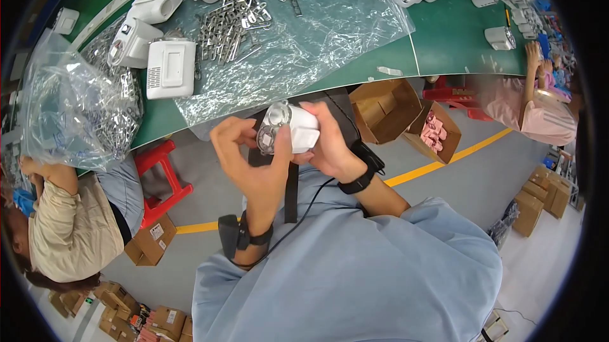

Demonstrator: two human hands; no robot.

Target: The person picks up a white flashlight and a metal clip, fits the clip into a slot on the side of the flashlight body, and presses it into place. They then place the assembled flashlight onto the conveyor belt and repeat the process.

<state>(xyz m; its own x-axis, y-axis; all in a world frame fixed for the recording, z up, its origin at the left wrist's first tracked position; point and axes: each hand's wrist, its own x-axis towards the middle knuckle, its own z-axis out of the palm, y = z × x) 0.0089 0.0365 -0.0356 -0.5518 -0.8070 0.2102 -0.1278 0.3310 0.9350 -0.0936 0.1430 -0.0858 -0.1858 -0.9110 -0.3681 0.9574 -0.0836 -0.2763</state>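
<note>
White plastic housing, glossy rounded lenses, both hands gripping

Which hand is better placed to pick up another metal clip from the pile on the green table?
Probably the left hand. Its fingers only touch the front of the white device, while the right hand wraps and carries it. The metal clips also lie toward the left.

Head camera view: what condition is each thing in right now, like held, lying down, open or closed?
White device: held up in both hands, off the table.
Left hand: gripping the device's clear end.
Right hand: wrapped around the device's white body.
White units on the table: lying loose, untouched.
Metal clips: heaped on clear plastic.
Clear plastic bag: crumpled, clips inside.
Cardboard box: open on the floor.
Red stool: standing, unoccupied.
</note>
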